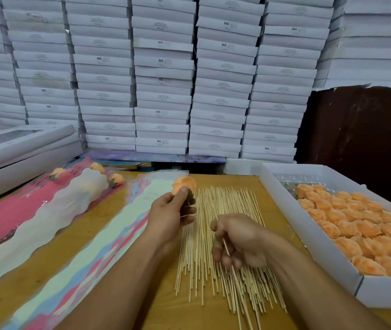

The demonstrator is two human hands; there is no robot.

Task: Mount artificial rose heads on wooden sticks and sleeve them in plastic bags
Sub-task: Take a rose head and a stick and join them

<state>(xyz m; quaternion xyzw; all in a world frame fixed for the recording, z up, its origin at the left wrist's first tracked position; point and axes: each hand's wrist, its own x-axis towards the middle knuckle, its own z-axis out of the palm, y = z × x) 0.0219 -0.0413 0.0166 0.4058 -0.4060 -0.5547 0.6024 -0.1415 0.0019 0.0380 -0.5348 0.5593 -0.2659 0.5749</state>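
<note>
My left hand (170, 214) holds an orange rose head (183, 184) with green leaves under it, raised above the top of the stick pile. My right hand (236, 240) pinches one wooden stick (226, 248) over a spread pile of many wooden sticks (213, 270) on the wooden table (170, 313). A white box (318, 241) at the right is filled with several orange rose heads (356, 225). Plastic bags (109, 229) in pastel colours lie fanned out left of the sticks.
Pink bags with finished sleeved roses (78, 186) lie at the far left, beside flat white boxes (21, 148). A wall of stacked white boxes (163, 75) fills the back. A dark panel (365, 139) stands behind the rose box.
</note>
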